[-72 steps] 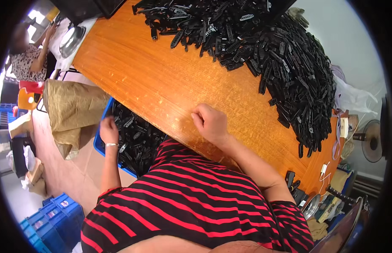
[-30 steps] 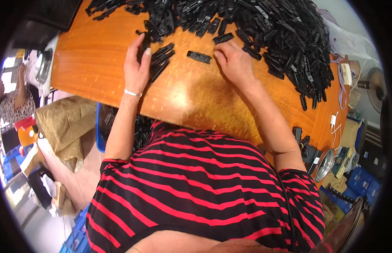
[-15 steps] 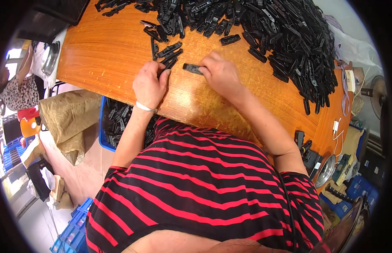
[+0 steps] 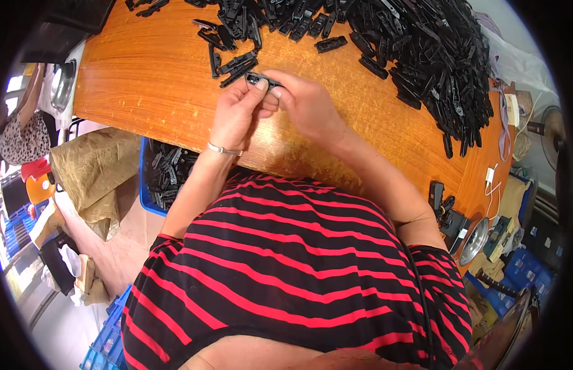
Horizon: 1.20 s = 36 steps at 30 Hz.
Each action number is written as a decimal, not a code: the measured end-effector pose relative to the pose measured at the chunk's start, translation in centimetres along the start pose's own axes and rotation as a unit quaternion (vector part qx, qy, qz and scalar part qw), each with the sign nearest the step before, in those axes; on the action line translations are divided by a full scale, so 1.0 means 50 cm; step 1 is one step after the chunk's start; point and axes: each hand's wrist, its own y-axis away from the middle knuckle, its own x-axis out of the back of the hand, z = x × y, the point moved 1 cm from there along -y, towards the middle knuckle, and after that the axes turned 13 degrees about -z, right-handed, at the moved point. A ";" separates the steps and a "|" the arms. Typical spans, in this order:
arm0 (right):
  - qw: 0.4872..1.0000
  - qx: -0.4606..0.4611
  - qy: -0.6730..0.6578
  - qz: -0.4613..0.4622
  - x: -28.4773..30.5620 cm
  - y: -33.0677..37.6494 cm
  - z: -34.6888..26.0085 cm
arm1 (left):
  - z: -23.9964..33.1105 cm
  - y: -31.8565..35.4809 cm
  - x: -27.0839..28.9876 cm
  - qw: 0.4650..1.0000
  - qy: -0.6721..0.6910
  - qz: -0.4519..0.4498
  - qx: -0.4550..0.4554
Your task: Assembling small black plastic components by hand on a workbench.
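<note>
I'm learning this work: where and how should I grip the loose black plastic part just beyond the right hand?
Probably pinch the black plastic part across its narrow middle, from the near side: it's elongated, lying roughly crosswise, tabletop before it, pile behind.

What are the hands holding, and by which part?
One black plastic part: the left hand grips it near the middle, thumb on top; the right hand holds its right end.

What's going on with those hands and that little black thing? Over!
Left hand and right hand: both gripping one black part. Part partly covered by them. Loose black parts close beyond, on wooden table; nothing seems in the way.
</note>
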 end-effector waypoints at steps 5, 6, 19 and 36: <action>0.905 -0.161 -0.364 -0.147 0.034 0.002 0.031 | 0.031 -0.022 0.032 0.993 -0.108 -0.011 -0.046; 0.905 -0.163 -0.362 -0.152 0.036 -0.003 0.037 | 0.039 -0.028 0.034 0.988 -0.151 -0.012 -0.043; 0.933 -0.224 -0.247 -0.137 0.032 -0.021 0.067 | 0.033 -0.044 0.042 0.927 -0.368 0.041 -0.062; 0.962 -0.202 -0.096 -0.157 0.036 -0.027 0.078 | 0.017 -0.040 0.026 0.826 -0.546 0.088 -0.106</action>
